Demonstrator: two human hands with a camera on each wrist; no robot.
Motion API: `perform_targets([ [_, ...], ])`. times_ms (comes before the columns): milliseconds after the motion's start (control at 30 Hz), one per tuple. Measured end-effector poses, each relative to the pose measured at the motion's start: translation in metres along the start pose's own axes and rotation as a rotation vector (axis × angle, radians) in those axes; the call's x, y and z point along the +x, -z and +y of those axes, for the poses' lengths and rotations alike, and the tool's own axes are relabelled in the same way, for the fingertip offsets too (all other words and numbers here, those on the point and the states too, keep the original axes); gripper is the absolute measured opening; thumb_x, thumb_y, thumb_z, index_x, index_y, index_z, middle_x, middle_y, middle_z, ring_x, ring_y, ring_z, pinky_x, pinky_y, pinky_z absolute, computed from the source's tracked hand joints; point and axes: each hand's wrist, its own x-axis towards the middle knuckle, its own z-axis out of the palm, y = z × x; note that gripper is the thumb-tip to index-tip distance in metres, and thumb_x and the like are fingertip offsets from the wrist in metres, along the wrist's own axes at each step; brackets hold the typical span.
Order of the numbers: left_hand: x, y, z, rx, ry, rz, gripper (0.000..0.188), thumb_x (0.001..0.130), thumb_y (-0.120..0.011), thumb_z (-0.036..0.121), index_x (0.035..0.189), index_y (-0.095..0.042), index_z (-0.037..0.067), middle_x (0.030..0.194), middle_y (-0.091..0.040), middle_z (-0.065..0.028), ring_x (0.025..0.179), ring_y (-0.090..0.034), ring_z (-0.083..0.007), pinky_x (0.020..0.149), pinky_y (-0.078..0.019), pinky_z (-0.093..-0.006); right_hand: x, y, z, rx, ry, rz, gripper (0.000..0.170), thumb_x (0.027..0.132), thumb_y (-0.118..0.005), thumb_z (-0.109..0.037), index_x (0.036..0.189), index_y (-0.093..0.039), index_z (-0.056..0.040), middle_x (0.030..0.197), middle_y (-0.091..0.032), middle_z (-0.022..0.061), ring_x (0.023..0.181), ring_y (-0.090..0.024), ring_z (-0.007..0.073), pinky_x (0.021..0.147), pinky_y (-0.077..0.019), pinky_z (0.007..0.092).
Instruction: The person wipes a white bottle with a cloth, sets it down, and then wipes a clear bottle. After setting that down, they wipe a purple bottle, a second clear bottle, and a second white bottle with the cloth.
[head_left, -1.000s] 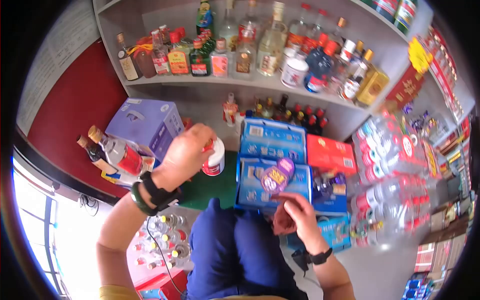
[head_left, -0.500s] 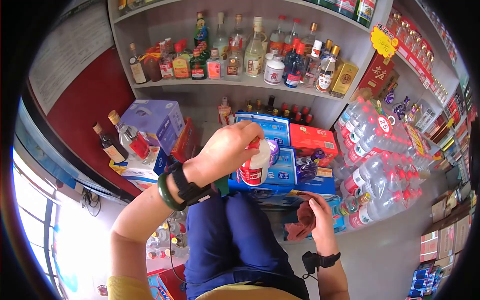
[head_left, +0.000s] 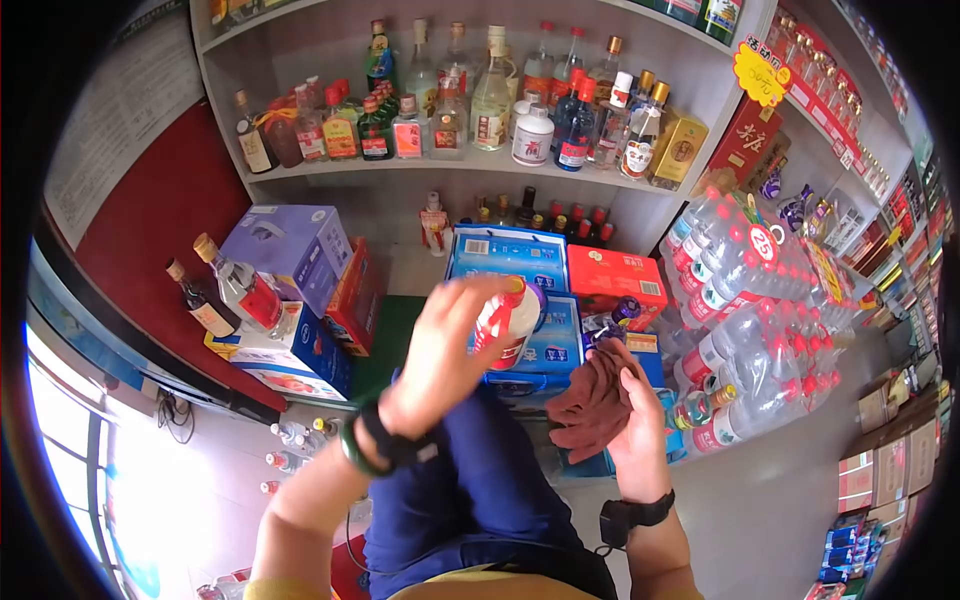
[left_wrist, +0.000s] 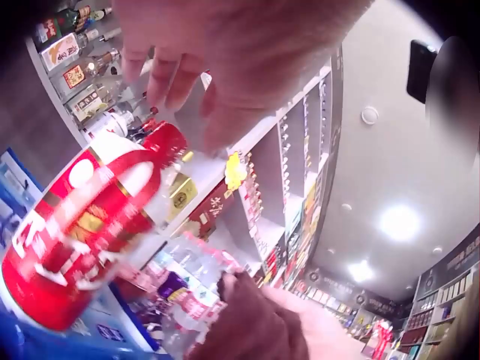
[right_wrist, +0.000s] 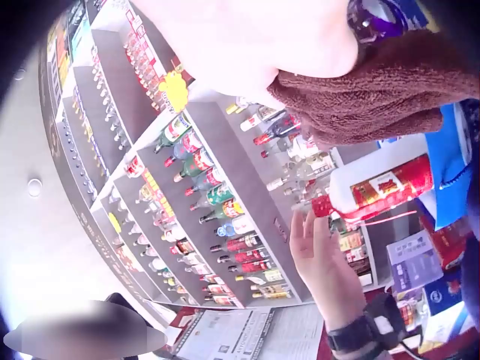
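Note:
A white bottle [head_left: 516, 328] with a red label and red cap stands at the front of the blue boxes [head_left: 512, 258]. Beside its cap is my left hand [head_left: 440, 345], fingers extended; in the left wrist view that hand [left_wrist: 202, 56] is apart from the bottle [left_wrist: 82, 225]. The right wrist view shows the left fingertips [right_wrist: 301, 229] close by the red cap. My right hand [head_left: 645, 425] holds a bunched brown cloth [head_left: 592, 405], thumb over its edge, to the right of the bottle. That cloth [right_wrist: 375, 97] hangs above the bottle in the right wrist view.
Bottles fill the shelf [head_left: 400, 168] behind. At left, two bottles stand on a blue-white box [head_left: 300, 350] near a purple box [head_left: 285, 245]. A red box [head_left: 615, 278] and wrapped plastic bottles [head_left: 750, 340] are at right. More bottles stand on the floor at lower left.
The bottle moved right from the green surface to the blue boxes, gripped at its cap by my left hand, which has since let go. My right hand has raised the cloth.

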Motion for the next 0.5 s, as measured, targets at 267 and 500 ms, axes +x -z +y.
perform_targets([
  [267,-0.116,-0.04,0.03,-0.686,0.495,-0.254,0.049,0.087,-0.073,0.026,0.124,-0.053,0.001,0.102,-0.06,-0.0091,0.091,-0.059,-0.0192,0.082,-0.0494,-0.0315,-0.01,-0.057,0.003,-0.025,-0.113,-0.211,0.054,0.099,-0.048,-0.023,0.145,-0.033,-0.0002,0.138,-0.048,0.0203,0.129,-0.048,0.0306,0.108,-0.0398,0.043],
  [500,-0.095,0.001,0.046,-1.193,0.825,-0.276,0.015,0.103,-0.051,0.024,0.101,-0.055,0.01,0.08,-0.047,0.0083,0.069,-0.039,-0.0001,0.055,-0.0339,-0.0173,-0.016,0.015,0.024,-0.205,-0.351,-0.375,0.064,0.098,-0.055,-0.033,0.148,-0.03,-0.0016,0.148,-0.039,0.0138,0.134,-0.041,0.024,0.111,-0.0347,0.0393],
])
